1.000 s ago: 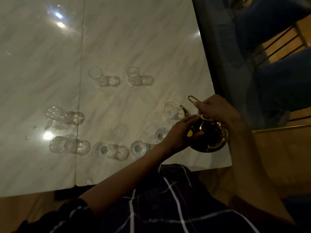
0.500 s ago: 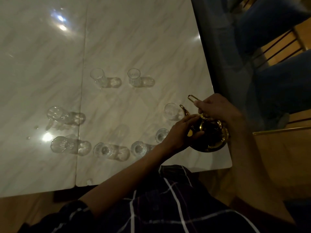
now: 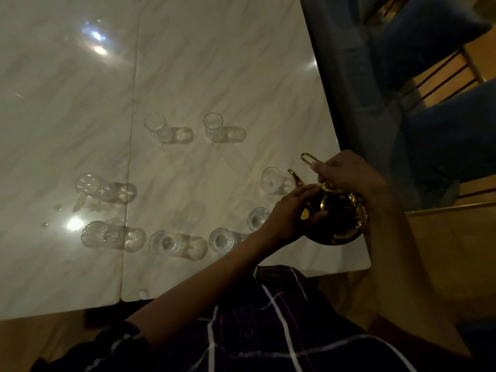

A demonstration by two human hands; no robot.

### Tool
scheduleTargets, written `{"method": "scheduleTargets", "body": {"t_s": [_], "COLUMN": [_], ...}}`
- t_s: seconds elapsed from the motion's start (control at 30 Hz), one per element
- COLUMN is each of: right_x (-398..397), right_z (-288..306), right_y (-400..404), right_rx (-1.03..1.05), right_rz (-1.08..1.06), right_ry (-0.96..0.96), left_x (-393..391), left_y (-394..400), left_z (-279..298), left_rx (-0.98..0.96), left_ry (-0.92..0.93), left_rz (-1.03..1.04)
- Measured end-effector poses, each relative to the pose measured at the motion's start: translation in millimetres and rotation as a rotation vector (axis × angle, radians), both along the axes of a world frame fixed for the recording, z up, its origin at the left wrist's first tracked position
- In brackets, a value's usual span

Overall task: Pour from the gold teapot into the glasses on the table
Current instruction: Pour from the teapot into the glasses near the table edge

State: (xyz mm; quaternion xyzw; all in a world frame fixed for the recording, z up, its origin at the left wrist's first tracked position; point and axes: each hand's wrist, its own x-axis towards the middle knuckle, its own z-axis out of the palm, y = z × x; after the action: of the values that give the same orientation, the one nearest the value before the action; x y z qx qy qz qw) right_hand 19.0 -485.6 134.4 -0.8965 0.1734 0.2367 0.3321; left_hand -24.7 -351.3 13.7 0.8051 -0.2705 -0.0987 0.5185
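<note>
The gold teapot [image 3: 339,218] stands near the marble table's right front corner, its spout [image 3: 295,176] pointing up-left toward a clear glass [image 3: 271,179]. My right hand [image 3: 346,174] grips the teapot's wire handle from above. My left hand [image 3: 288,214] rests on the pot's left side, fingers laid flat toward the lid knob. Several more clear glasses stand on the table: one [image 3: 257,218] just left of my left hand, a front row [image 3: 221,238] [image 3: 164,242] [image 3: 96,233], two at the back [image 3: 213,124] [image 3: 155,126], one at the left [image 3: 88,183].
The white marble table [image 3: 214,63] has a seam running front to back. Water drops [image 3: 57,208] lie at the left. A blue sofa [image 3: 442,89] stands beyond the table's right edge. My checked lap fills the foreground.
Barely anything has moved. Both hands stay on the teapot in the same place; only the camera view has shifted slightly.
</note>
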Motion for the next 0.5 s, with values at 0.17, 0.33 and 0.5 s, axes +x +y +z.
{"method": "scheduleTargets", "body": {"t_s": [0.17,0.33,0.5], "right_x": [0.1,-1.0,-2.3], "right_z": [1.9,4.2,9.3], "right_y": [-2.0,-3.3,-3.4], "right_rx": [0.010,0.003,0.004], "right_rz": [-0.005,-0.007,0.002], "right_ry": [-0.001,-0.004,-0.009], "left_x": [0.4,-0.7,-1.5], "left_y": [0.0,-0.6,-2.1], "left_z": [4.0,8.3,10.6], "left_rx": [0.008,0.008,-0.003], "left_ry": [0.003,0.002,0.005], "left_rz": [-0.008,-0.012,-0.016]}}
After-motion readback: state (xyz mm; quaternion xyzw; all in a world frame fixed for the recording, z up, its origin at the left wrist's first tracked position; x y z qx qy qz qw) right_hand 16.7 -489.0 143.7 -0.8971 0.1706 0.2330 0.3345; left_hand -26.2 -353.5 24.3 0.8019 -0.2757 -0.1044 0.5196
